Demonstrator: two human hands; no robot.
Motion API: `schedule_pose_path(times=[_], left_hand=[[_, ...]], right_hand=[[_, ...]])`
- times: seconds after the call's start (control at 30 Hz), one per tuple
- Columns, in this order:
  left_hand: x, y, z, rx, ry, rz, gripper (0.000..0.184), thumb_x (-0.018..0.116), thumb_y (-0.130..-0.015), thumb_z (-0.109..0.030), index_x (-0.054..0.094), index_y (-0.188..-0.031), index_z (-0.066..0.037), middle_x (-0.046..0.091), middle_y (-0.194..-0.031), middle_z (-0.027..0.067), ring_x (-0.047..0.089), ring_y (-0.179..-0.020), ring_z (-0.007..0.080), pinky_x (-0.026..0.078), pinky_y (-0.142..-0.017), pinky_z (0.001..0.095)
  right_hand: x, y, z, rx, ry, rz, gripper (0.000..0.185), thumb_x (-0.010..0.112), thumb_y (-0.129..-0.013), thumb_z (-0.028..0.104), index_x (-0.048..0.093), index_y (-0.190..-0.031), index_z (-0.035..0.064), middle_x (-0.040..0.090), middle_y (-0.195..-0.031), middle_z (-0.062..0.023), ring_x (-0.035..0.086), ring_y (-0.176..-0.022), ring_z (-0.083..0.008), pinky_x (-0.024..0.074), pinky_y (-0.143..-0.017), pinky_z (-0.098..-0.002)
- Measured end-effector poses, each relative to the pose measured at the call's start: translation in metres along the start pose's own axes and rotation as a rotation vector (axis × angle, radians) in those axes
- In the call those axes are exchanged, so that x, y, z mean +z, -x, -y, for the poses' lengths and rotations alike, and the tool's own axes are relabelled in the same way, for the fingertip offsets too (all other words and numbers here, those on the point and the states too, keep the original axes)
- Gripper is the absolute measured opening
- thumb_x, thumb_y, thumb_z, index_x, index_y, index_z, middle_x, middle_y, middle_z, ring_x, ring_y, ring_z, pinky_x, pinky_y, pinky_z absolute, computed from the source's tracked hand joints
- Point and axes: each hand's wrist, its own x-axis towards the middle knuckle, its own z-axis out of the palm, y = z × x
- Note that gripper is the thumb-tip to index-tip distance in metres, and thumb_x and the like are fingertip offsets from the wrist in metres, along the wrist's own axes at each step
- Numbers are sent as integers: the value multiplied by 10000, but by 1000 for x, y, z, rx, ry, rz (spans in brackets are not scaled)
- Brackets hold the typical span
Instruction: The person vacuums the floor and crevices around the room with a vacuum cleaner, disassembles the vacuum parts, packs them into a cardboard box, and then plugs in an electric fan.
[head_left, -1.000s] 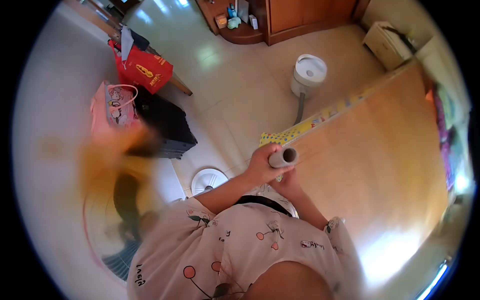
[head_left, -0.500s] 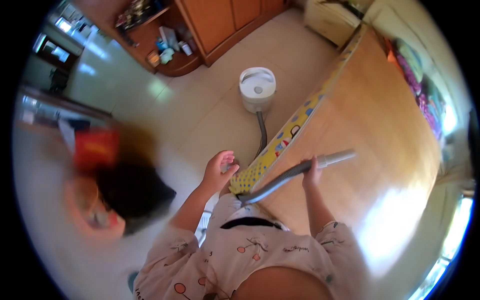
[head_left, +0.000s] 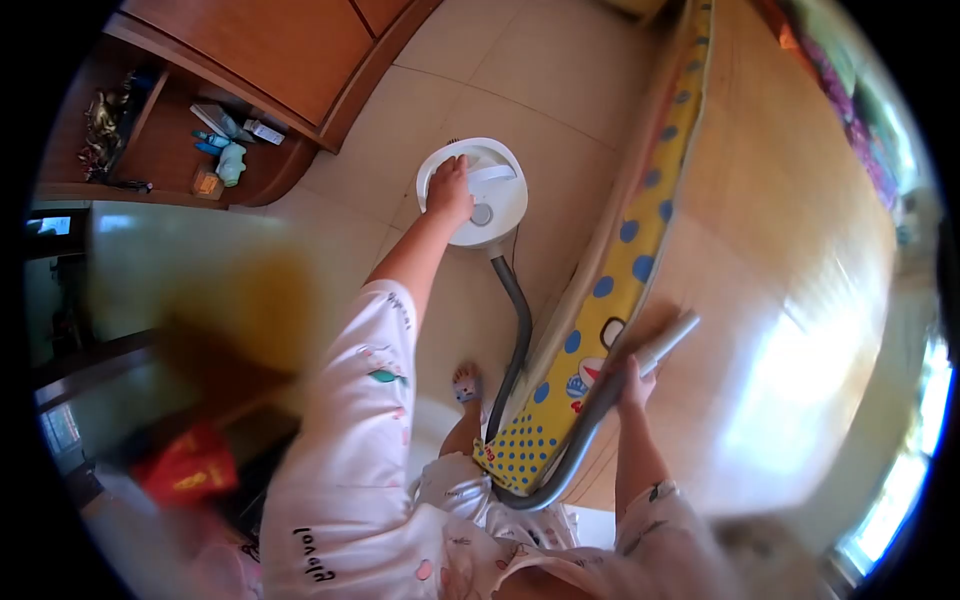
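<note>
A round white vacuum cleaner (head_left: 480,222) stands on the tiled floor. My left hand (head_left: 450,190) lies on its top, beside the carrying handle, with the fingertips partly hidden. From the machine a grey hose (head_left: 522,315) runs down toward my lap and curves back up. My right hand (head_left: 632,385) is wrapped round the hose's far end, just below the light grey tube (head_left: 670,342), over the edge of the wooden board.
A wooden bed board (head_left: 760,250) with a yellow dotted edge (head_left: 620,270) fills the right side. At the upper left is a brown cabinet (head_left: 250,50) with small items on its shelves. A red bag (head_left: 190,465) sits at the lower left.
My left hand has moved from beside my body out onto the white vacuum cleaner. The view has shifted closer to the machine. My right hand, earlier together with the left at the tube, now holds the hose end alone.
</note>
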Motion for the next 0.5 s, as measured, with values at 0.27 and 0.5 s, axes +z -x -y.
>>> schedule_pose_path(times=[0.27, 0.5], left_hand=[[24, 7, -11, -175, 65, 414, 312, 647, -727, -254, 564, -958, -62, 572, -970, 149, 555, -901, 316, 447, -779, 396], [11, 209, -29, -297, 32, 251, 305, 634, -733, -294, 560, -860, -26, 580, -871, 168, 559, -835, 330, 453, -734, 408]], right_hand=[[-16, -9, -13, -25, -62, 41, 194, 599, -793, 124, 470, -869, 0, 567, -637, -119, 555, -518, -199, 490, -503, -307], [-31, 3, -6, -79, -90, 94, 211, 614, -781, 88, 476, -902, -18, 563, -656, -109, 553, -526, -189, 484, -508, -287]])
